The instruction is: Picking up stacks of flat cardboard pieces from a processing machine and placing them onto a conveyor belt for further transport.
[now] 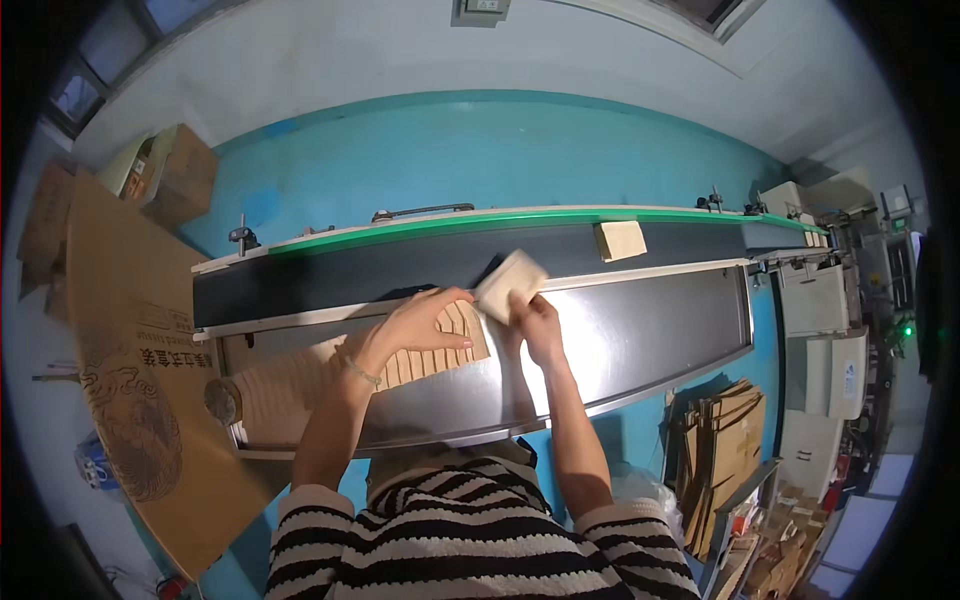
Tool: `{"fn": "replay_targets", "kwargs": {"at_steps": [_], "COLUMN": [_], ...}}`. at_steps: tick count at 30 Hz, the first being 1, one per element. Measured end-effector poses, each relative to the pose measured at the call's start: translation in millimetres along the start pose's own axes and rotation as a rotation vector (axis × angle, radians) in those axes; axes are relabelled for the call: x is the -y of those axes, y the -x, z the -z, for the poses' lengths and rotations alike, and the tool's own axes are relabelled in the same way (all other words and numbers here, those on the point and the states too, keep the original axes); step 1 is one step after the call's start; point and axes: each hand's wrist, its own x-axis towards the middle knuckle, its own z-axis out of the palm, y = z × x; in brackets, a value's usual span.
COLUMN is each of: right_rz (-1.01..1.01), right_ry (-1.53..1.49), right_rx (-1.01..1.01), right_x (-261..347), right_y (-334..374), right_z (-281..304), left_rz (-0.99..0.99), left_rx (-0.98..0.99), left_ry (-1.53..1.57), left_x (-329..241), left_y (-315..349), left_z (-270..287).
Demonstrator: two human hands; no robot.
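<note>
My right hand [538,327] grips a beige paper pack [512,284], tilted and slightly blurred, at the near edge of the dark conveyor belt [440,252]. My left hand [420,325] rests on the right end of a long row of similar beige packs [290,385]. Its thumb and fingers are spread apart. The packs stand closely side by side on a shiny metal worktable [630,335], partly covered by my left forearm. Further right, another beige pack [622,241] lies on the belt.
A green rail [540,217] runs along the belt's far side. A large cardboard sheet [150,400] leans at the left, near a round brown object [222,400]. Flattened cardboard [725,450] is stacked at the lower right. Cartons [180,175] stand at the far left.
</note>
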Motion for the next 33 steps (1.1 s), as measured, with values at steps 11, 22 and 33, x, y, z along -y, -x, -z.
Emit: {"fn": "replay_targets", "kwargs": {"at_steps": [11, 22, 33], "right_rz": [-0.085, 0.183, 0.136], "right_ry": [0.19, 0.513, 0.339], "right_rx": [0.064, 0.155, 0.025], "right_x": [-1.9, 0.3, -1.4], "right_y": [17.3, -6.0, -18.4], "right_z": [-77.7, -100.8, -103.5], "left_rz": [-0.068, -0.042, -0.066], "left_rx": [-0.056, -0.071, -0.121], "left_ry": [-0.003, -0.042, -0.035], "left_x": [30.6, 51.3, 50.3], "left_y": [23.9, 16.8, 31.1], "left_z": [57.7, 54.4, 64.6]}}
